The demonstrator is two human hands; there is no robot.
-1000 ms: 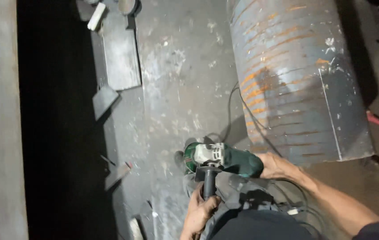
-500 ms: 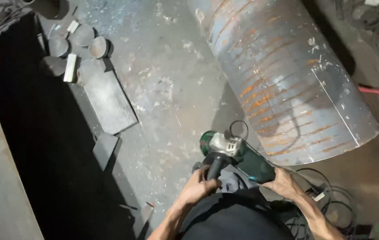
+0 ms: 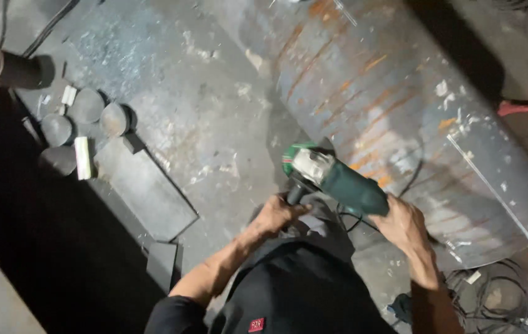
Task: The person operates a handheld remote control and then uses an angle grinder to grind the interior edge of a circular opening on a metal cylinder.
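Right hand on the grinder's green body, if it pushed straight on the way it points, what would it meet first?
Probably the big rusty steel cylinder: the right hand points up-left along the angle grinder, whose head seems nearly against it, though depth is unclear.

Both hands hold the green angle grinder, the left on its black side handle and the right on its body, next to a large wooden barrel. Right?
Not quite: the head view shows no wooden barrel but a large rusty steel cylinder lying on its side. The rest holds: left hand on the black side handle, right hand on the body of the green angle grinder.
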